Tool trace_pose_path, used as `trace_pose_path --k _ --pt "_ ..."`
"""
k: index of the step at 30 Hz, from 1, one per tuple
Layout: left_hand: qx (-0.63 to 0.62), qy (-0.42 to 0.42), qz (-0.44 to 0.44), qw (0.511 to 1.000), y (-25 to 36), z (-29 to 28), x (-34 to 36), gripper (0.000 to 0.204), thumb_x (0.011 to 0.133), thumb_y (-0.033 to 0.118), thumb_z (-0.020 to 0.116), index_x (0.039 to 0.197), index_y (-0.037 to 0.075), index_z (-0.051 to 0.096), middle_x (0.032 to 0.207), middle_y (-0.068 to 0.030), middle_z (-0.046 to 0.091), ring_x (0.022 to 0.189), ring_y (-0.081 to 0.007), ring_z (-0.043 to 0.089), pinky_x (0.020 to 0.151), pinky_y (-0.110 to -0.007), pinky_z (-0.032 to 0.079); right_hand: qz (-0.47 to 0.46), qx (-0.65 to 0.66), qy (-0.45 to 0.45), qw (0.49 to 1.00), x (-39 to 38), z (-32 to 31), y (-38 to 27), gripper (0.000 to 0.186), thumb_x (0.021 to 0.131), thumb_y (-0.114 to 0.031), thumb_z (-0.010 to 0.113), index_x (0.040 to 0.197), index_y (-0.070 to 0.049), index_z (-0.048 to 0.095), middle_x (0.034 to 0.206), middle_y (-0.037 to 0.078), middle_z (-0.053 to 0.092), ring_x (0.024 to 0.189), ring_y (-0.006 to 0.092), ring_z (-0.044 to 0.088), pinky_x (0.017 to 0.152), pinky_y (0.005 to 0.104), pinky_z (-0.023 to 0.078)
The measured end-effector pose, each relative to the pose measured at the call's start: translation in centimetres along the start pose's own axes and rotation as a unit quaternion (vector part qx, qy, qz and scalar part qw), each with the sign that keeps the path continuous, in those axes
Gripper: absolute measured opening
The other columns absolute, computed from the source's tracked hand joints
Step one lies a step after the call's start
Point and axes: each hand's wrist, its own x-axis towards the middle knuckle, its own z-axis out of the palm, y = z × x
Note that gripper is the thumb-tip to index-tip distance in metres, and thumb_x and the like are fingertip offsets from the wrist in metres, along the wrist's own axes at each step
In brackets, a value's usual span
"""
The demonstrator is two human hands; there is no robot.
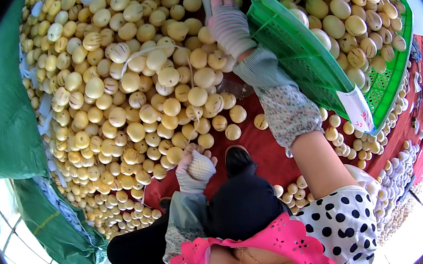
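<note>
My left hand (193, 170), in a pale fingerless glove, is wrapped round a pepino melon in a white foam net (201, 167), low in front of me. My right hand (228, 22) wears a pink-and-grey striped fingerless glove and reaches far forward, between the fruit heap and a green crate. Its fingers are stretched out beside a white foam net (207, 9); whether they touch it, I cannot tell. A large heap of yellow pepino melons (155, 59), some with dark stripes, spreads from the middle to the left.
The green plastic crate (291, 53), full of pepino melons, stands tilted at the right of my right forearm. More fruit (381, 137) lies beyond it on the red cloth (247, 167). White-netted fruit (391, 178) sits at the far right. Green sheeting (5, 104) borders the heap's left.
</note>
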Motion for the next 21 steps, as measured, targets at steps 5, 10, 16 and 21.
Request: trace_pose_path --k 5,10,16,21 --pt "0.049 0.088 -0.010 0.995 0.0 0.1 -0.7 0.026 0.083 0.031 0.062 0.098 0.010 0.056 0.093 -0.0062 0.057 0.087 -0.0277 0.059 0.075 -0.047 0.053 0.119 -0.076 -0.156 0.978 3.8 2.9 0.8 0.047 0.082 -0.023 0.056 0.124 -0.007 0.042 0.123 0.019 0.050 0.097 0.0321 0.060 0.078 0.0428 0.050" --pt "0.104 0.153 -0.018 0.983 -0.2 -0.7 -0.5 0.025 0.082 0.030 0.064 0.092 0.008 0.055 0.088 -0.0072 0.057 0.084 -0.0264 0.060 0.070 -0.044 0.054 0.096 -0.068 -0.163 0.980 5.0 2.2 1.5 0.043 0.091 -0.031 0.048 0.126 -0.007 0.044 0.104 0.020 0.057 0.084 0.0399 0.059 0.077 0.0480 0.049" --pt "0.281 0.068 0.057 0.956 1.4 -1.6 0.0 0.036 0.085 0.026 0.061 0.115 0.007 0.054 0.094 -0.0062 0.059 0.086 -0.0228 0.060 0.074 -0.041 0.053 0.069 0.332 -0.189 0.922 -11.8 -5.8 -1.9 0.062 0.081 -0.016 0.054 0.137 -0.005 0.030 0.117 0.020 0.055 0.092 0.0343 0.061 0.079 0.0412 0.050" --pt "0.331 -0.022 0.066 0.941 0.7 1.5 0.9 0.047 0.086 0.016 0.059 0.127 -0.001 0.043 0.105 -0.0102 0.058 0.083 -0.0186 0.060 0.075 -0.031 0.052 0.173 0.577 -0.368 0.708 -25.1 -7.9 -5.7 0.050 0.078 -0.026 0.062 0.117 0.000 0.046 0.089 0.014 0.058 0.082 0.0228 0.059 0.074 0.0309 0.048"
